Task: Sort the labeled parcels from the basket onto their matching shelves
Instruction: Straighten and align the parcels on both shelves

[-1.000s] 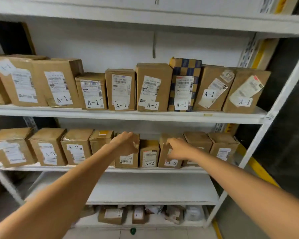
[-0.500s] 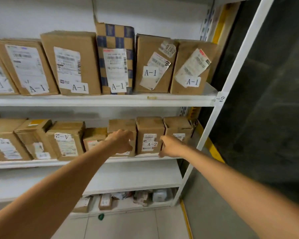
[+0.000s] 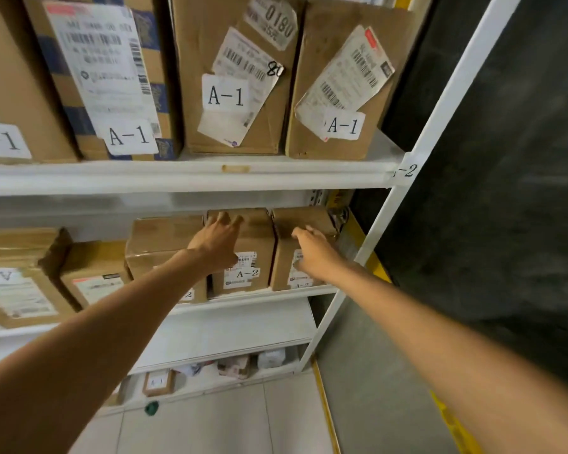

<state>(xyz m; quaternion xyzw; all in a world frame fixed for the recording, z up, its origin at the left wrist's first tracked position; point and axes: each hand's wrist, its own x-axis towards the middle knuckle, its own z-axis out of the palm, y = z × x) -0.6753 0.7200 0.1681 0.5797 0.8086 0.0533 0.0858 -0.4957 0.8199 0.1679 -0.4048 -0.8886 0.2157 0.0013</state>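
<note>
**A-2 parcels on middle shelf, both hands on the two rightmost boxes**

Brown cardboard parcel with white "A-2" label point(image 3: 243, 253) stands on the white metal middle shelf point(image 3: 259, 298), second from the right end. Left hand point(image 3: 217, 241) lies over its top front edge, fingers spread and extended across the taped top, palm against the upper front face; not clenched, no full wrap visible. Just beside it to the right, touching, is the end brown cardboard parcel point(image 3: 304, 224), its label partly hidden. Right hand point(image 3: 312, 250) rests on that box's front upper part, fingers loosely curled over the top edge; whether it truly grasps, cannot tell. More brown boxes with white shipping labels point(image 3: 95, 276) sit in a row to the left on the same shelf.

Upper white shelf point(image 3: 177, 178) carries taller brown cardboard boxes marked "A-1" point(image 3: 233, 77), plus a blue-and-tan checkered box point(image 3: 112, 77) also tagged A-1. White upright post point(image 3: 407, 191) at the right bears a tag ending in "-2" point(image 3: 406, 171). Small packages point(image 3: 233, 367) lie on the lowest shelf. Pale tiled floor point(image 3: 227, 421) below, yellow strip point(image 3: 325, 407) along it.
</note>
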